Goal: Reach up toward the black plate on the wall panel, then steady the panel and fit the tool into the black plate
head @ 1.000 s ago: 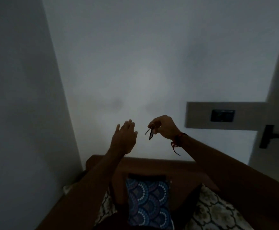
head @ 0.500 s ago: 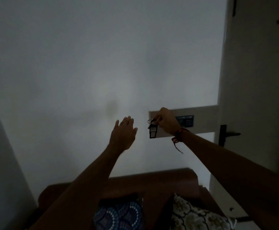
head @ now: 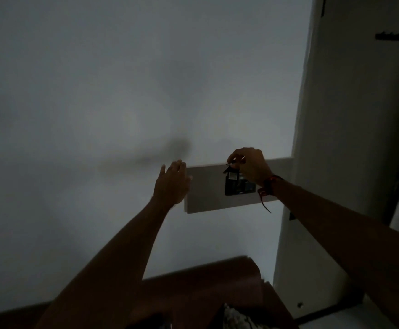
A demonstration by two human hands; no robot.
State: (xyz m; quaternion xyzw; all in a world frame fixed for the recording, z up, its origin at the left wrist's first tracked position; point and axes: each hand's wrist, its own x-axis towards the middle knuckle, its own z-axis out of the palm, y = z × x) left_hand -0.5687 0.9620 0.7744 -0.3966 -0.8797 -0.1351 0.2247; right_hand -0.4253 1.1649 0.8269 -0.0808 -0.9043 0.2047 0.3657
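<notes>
Dark key tag [head: 229, 175] now hangs before the wall panel [head: 208, 188], pinched by right hand [head: 249, 166]; left hand [head: 172, 184] stays open-fingered.

A single wide-angle camera, worn on the person's head, looks forward and slightly upward at a pale wall [head: 122, 91], so both forearms enter from the bottom edge and reach away from the lens. It stands close: the left hand [head: 171, 184] and right hand [head: 250, 166] sit near mid-frame before a wall panel [head: 208, 188], with the sofa back [head: 205, 281] low in view and a door [head: 359, 138] at the right. No second view exists to share anything.
</notes>
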